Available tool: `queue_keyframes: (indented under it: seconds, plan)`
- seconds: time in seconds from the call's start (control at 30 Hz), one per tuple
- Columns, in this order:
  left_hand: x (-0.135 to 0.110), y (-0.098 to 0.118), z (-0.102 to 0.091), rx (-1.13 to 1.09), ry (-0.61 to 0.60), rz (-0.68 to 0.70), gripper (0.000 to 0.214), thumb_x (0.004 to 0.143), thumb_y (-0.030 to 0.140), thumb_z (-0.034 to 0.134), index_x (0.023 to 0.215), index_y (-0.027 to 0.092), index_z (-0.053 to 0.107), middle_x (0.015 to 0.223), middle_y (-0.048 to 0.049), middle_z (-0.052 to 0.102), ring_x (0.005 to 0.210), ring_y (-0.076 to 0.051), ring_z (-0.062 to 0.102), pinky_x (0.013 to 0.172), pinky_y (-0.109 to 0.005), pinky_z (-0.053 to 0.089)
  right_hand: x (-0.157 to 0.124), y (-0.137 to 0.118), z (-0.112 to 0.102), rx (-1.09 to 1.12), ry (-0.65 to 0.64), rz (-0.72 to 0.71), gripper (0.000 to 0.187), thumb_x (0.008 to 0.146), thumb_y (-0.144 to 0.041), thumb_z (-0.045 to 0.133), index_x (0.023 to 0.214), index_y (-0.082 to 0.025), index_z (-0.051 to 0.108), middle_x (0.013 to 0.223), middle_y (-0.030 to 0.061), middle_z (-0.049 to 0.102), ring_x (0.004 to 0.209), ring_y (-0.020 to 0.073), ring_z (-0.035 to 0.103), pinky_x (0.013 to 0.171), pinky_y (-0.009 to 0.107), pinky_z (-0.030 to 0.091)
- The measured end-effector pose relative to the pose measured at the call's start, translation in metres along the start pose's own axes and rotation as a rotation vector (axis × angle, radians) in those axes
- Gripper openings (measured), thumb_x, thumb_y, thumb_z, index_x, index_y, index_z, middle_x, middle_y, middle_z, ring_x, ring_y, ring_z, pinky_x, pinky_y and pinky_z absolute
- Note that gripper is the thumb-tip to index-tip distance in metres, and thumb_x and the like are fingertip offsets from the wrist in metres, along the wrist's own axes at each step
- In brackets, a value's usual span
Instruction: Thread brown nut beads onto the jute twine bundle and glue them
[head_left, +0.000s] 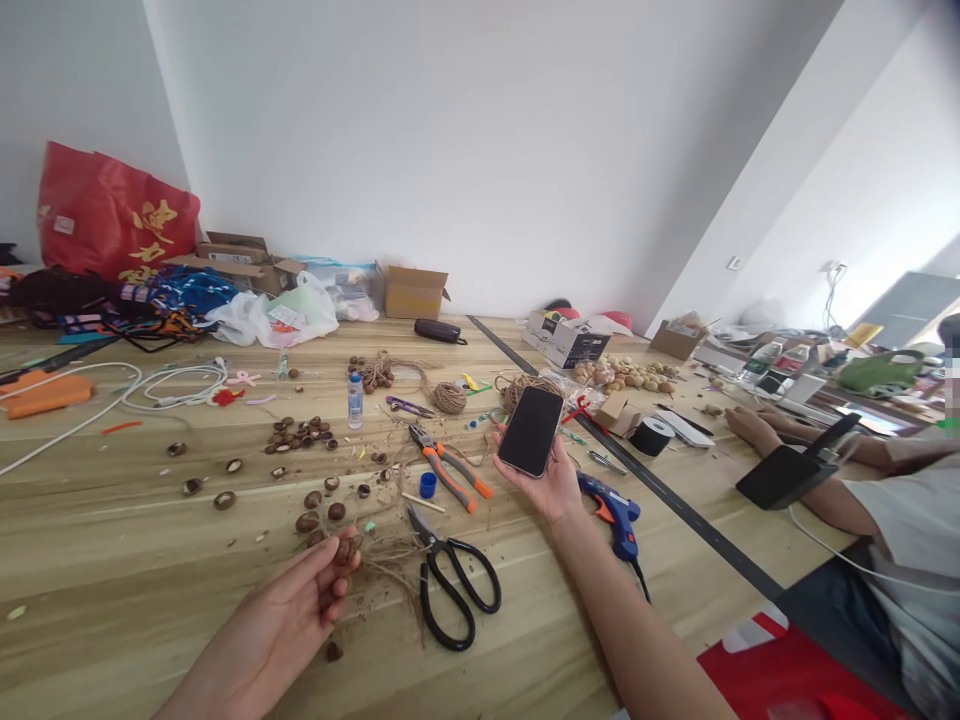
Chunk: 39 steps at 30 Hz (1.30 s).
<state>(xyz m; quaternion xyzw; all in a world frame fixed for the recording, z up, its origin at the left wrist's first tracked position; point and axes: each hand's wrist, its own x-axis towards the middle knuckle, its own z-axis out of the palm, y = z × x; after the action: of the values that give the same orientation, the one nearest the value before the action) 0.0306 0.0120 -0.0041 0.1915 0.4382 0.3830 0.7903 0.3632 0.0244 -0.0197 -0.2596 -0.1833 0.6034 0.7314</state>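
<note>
My left hand (289,600) pinches a brown nut shell (346,549) above the table, with loose twine (401,570) trailing beside it. In my right hand (556,490) a smartphone (531,432) is held tilted up, its screen dark. Black-handled scissors (459,590) lie between my two hands. Just beyond them are orange-and-grey pliers (454,470) and a blue cap (427,485). A blue glue gun (619,515) rests right of my right forearm. Several nut shells (300,435) are scattered ahead of my left hand.
A small clear bottle (355,402) stands behind the shells, near a twine ball (450,397). White cables (180,385) and a red bag (112,215) are at left. On the right, a co-worker's arms (780,440) rest near a black device (787,472) and a tape roll (651,437).
</note>
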Motion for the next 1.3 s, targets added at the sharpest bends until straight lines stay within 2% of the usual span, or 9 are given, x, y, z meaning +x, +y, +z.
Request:
queue_keyframes:
  seconds: [0.2, 0.43, 0.57, 0.77, 0.9, 1.0, 1.1, 1.2, 1.3]
  plan:
    - [-0.006, 0.003, 0.005, 0.007, 0.036, -0.008, 0.017, 0.088, 0.007, 0.05, 0.095, 0.011, 0.065, 0.077, -0.0053, 0.063, 0.056, -0.009, 0.053, 0.046, -0.019, 0.043, -0.003, 0.0, -0.007, -0.019, 0.01, 0.083, 0.065, 0.09, -0.066, 0.024, 0.122, -0.019, 0.058, 0.112, 0.0115, 0.069, 0.106, 0.0244, 0.062, 0.092, 0.054, 0.046]
    - [-0.004, 0.001, 0.002, 0.002, -0.019, -0.002, 0.016, 0.089, 0.009, 0.05, 0.092, 0.011, 0.065, 0.076, -0.0049, 0.062, 0.055, -0.009, 0.053, 0.046, -0.018, 0.042, -0.013, 0.006, -0.004, -0.101, -0.089, 0.185, 0.061, 0.089, -0.064, 0.036, 0.12, -0.017, 0.058, 0.116, 0.0124, 0.067, 0.106, 0.0256, 0.062, 0.092, 0.056, 0.045]
    - [-0.001, 0.0, -0.001, 0.003, -0.046, -0.011, 0.017, 0.089, 0.01, 0.049, 0.091, 0.011, 0.065, 0.075, -0.0046, 0.061, 0.055, -0.009, 0.052, 0.046, -0.019, 0.042, -0.015, 0.008, -0.003, -0.113, -0.108, 0.197, 0.059, 0.089, -0.064, 0.035, 0.118, -0.019, 0.059, 0.115, 0.0117, 0.068, 0.107, 0.0255, 0.062, 0.095, 0.057, 0.042]
    - [0.001, -0.001, -0.005, 0.005, -0.063, -0.009, 0.017, 0.09, 0.01, 0.048, 0.093, 0.01, 0.065, 0.076, -0.0047, 0.061, 0.055, -0.009, 0.052, 0.046, -0.019, 0.043, -0.014, 0.006, -0.008, -0.133, -0.133, 0.208, 0.059, 0.09, -0.064, 0.03, 0.126, -0.024, 0.052, 0.12, 0.0095, 0.065, 0.111, 0.0252, 0.06, 0.096, 0.058, 0.04]
    - [0.002, -0.001, -0.005, 0.012, -0.062, -0.006, 0.017, 0.09, 0.01, 0.048, 0.092, 0.01, 0.064, 0.076, -0.0051, 0.061, 0.055, -0.009, 0.052, 0.046, -0.019, 0.042, -0.016, 0.006, -0.003, -0.2, -0.117, 0.223, 0.065, 0.09, -0.067, 0.022, 0.126, -0.022, 0.051, 0.12, 0.0115, 0.065, 0.109, 0.0258, 0.061, 0.096, 0.06, 0.039]
    - [0.002, -0.001, -0.005, 0.015, -0.066, 0.005, 0.017, 0.09, 0.01, 0.047, 0.092, 0.011, 0.064, 0.076, -0.0051, 0.061, 0.055, -0.009, 0.052, 0.046, -0.019, 0.042, -0.013, 0.008, 0.0, -0.463, -0.043, 0.117, 0.072, 0.09, -0.068, 0.011, 0.123, -0.02, 0.053, 0.116, 0.0135, 0.067, 0.104, 0.0266, 0.064, 0.091, 0.058, 0.044]
    - [0.002, 0.0, -0.003, 0.023, -0.049, 0.009, 0.017, 0.09, 0.009, 0.047, 0.092, 0.011, 0.064, 0.075, -0.0047, 0.061, 0.054, -0.009, 0.052, 0.046, -0.02, 0.042, -0.006, 0.008, -0.005, -0.762, 0.039, -0.022, 0.076, 0.09, -0.065, 0.004, 0.113, -0.017, 0.058, 0.097, 0.0146, 0.072, 0.085, 0.0259, 0.07, 0.08, 0.051, 0.053]
    - [0.0, 0.001, -0.003, 0.021, -0.028, 0.016, 0.017, 0.09, 0.009, 0.047, 0.091, 0.012, 0.064, 0.075, -0.0048, 0.061, 0.054, -0.01, 0.052, 0.046, -0.02, 0.042, 0.0, 0.004, -0.018, -0.964, 0.072, -0.124, 0.077, 0.09, -0.066, 0.005, 0.099, -0.015, 0.062, 0.075, 0.0129, 0.072, 0.063, 0.0248, 0.07, 0.063, 0.044, 0.056]
    - [0.0, 0.001, -0.003, 0.02, -0.031, 0.035, 0.016, 0.088, 0.009, 0.049, 0.091, 0.012, 0.065, 0.075, -0.0048, 0.061, 0.055, -0.01, 0.052, 0.046, -0.02, 0.042, 0.0, -0.003, -0.031, -1.228, 0.049, -0.305, 0.079, 0.088, -0.07, 0.008, 0.092, -0.014, 0.065, 0.067, 0.0117, 0.071, 0.056, 0.0238, 0.068, 0.054, 0.037, 0.054]
